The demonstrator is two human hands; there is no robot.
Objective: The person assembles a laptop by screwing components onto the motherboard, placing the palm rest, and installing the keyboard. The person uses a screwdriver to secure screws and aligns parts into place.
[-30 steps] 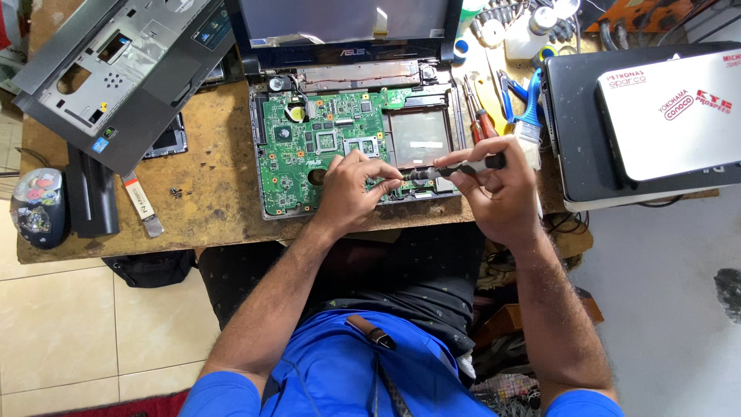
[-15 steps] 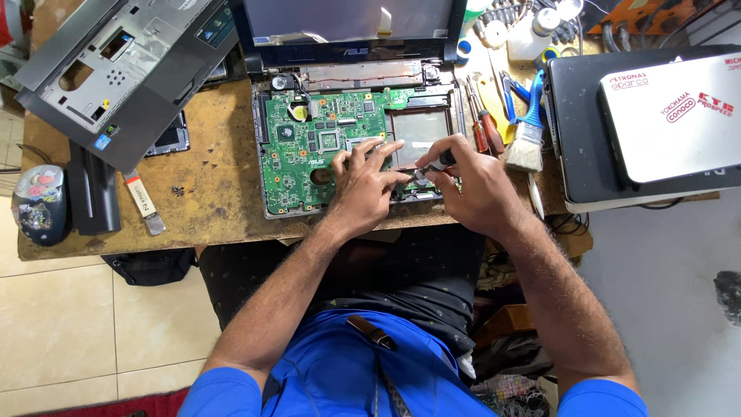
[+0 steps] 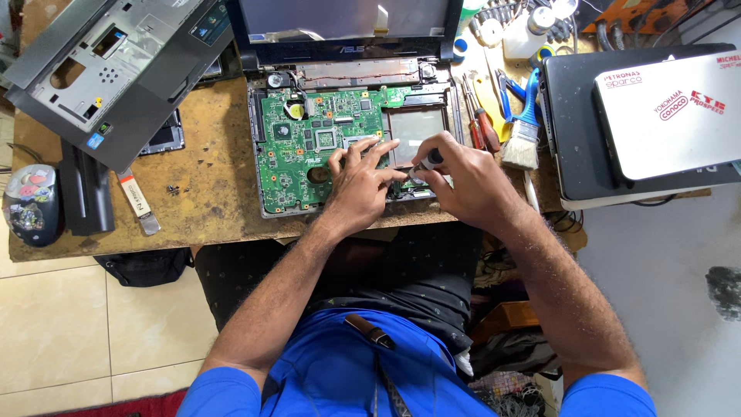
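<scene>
An opened laptop base with a green motherboard (image 3: 297,147) lies on a worn wooden bench (image 3: 208,177). My left hand (image 3: 359,185) rests on the board's lower right part, fingers spread and pressing down. My right hand (image 3: 459,181) is closed round a small dark-handled screwdriver (image 3: 427,162), its tip pointing down beside my left fingertips, near the grey metal plate (image 3: 417,131) at the board's right. The laptop's screen (image 3: 343,19) stands open at the back.
A detached grey palmrest cover (image 3: 108,69) lies at back left, a mouse (image 3: 29,205) and black battery (image 3: 85,197) at left. Screwdrivers (image 3: 478,120), a blue-handled brush (image 3: 525,131) and stacked laptops (image 3: 641,123) sit at right. Small screws (image 3: 174,189) lie loose.
My right hand has drawn in from the right towards my left hand, bringing the screwdriver from level to tip-down over the board. My left hand has stayed on the board.
</scene>
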